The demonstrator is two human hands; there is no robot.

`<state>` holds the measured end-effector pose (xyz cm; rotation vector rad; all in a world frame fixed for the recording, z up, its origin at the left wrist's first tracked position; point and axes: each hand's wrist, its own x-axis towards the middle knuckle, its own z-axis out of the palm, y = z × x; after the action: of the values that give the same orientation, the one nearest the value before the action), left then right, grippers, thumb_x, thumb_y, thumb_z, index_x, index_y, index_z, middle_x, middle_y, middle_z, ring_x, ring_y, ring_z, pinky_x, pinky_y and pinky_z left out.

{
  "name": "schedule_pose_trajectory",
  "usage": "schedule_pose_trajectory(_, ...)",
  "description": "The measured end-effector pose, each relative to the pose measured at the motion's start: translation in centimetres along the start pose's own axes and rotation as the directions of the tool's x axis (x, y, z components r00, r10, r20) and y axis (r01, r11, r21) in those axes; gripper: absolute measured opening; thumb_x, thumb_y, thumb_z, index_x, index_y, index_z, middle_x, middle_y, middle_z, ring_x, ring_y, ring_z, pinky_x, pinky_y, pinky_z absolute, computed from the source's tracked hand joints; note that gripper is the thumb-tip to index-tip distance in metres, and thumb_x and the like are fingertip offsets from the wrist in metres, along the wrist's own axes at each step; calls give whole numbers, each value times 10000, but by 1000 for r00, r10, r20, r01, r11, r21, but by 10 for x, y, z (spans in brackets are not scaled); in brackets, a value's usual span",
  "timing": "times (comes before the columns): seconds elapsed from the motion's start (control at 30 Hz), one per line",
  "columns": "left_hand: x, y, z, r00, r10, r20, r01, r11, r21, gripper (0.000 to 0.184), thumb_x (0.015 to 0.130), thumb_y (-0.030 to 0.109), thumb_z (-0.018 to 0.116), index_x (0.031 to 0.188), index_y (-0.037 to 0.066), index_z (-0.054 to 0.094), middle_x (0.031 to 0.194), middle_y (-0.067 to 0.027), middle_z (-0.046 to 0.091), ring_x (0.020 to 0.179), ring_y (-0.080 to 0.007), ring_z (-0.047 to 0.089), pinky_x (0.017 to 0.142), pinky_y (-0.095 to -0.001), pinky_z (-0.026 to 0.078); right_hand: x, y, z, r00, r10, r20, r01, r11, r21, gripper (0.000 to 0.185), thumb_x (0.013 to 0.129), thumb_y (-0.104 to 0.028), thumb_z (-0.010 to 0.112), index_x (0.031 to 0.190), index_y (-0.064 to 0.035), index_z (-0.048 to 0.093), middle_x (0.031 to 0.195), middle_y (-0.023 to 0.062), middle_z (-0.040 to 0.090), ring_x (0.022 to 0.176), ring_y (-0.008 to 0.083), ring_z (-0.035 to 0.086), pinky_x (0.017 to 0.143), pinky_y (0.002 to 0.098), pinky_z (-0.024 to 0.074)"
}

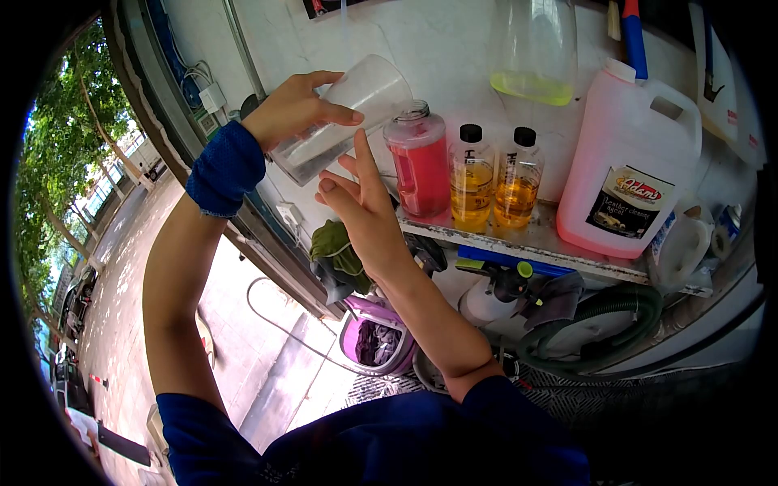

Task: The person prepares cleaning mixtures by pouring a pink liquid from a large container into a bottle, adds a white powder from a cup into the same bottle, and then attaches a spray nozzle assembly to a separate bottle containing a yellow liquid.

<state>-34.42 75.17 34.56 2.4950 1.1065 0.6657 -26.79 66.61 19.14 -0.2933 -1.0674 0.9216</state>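
"How far along is the work?"

"The clear container (356, 101) is up and tilted, upper centre-left, grasped in the left hand (296, 109). The right hand (365, 190), fingers parted, hovers alongside, contact unclear. Mid-frame, the pink bottle (421, 174) stands uncapped. No pouring shows; what remains, one cannot tell."

"And the setting?"

"A worn shelf (527, 251), right of centre; a coiled hose (644, 328), lower right; trees (69, 121), upper left."
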Motion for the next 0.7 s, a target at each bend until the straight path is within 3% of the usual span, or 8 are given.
schedule_pose_trajectory(0.33,2,0,-1,1000,-15,2,15,1000,25,885,646,370,794,1369,-26,470,927,-182,662,828,-233,650,628,-314,499,0,0,-1,1000,-10,6,10,1000,-1,781,967,-196,560,1529,-62,35,1456,356,196,1272,314,456,989,378,447)
schedule_pose_trajectory(0.43,2,2,-2,1000,-20,8,20,999,29,891,646,371,794,1372,-27,465,926,-180,660,848,-235,653,639,-328,503,1,-1,-1,999,16,40,-16,1000,6,811,973,-182,538,1522,-56,-45,1477,298,187,1335,386,378,939,328,440)
schedule_pose_trajectory(0.5,2,1,-2,1000,-13,12,13,1000,22,891,646,370,794,1373,-27,464,932,-181,659,856,-237,653,647,-334,505,0,0,0,1000,-17,6,17,1000,9,785,968,-200,559,1526,-50,28,1458,353,192,1268,312,461,987,379,448)
schedule_pose_trajectory(0.7,3,3,-4,999,-17,34,16,1000,25,884,652,360,792,1376,-24,460,963,-187,652,875,-241,652,677,-348,509,0,-2,1,1000,-13,-2,13,1000,0,778,969,-192,557,1525,-48,33,1463,348,190,1274,313,462,984,373,451)
